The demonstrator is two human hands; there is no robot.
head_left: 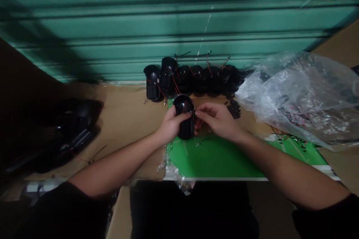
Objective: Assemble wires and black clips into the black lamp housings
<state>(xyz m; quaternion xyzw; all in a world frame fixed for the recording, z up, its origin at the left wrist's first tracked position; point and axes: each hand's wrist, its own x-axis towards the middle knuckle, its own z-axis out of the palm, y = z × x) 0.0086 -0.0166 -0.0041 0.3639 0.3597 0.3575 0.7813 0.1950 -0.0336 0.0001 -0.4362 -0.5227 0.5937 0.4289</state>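
A green corrugated roller shutter (179, 18) rises beyond the hands, above a cardboard sheet (126, 119) that extends to either side of them. A clear plastic bag (294, 97), with tangled wiring inside, lies to the right of the hands. A green board (215, 158) lies directly beneath them. A row of black plastic housings (190, 80) with red leads stands just beyond the hands, and a shadowed dark heap (64, 134) lies well to their left. The hands are together above the green board. The left hand (171, 125) clasps a black oval housing (184, 116); the right hand (215, 119) reaches its side, fingertips (198, 115) beside a red wire (185, 106), the grip unclear.
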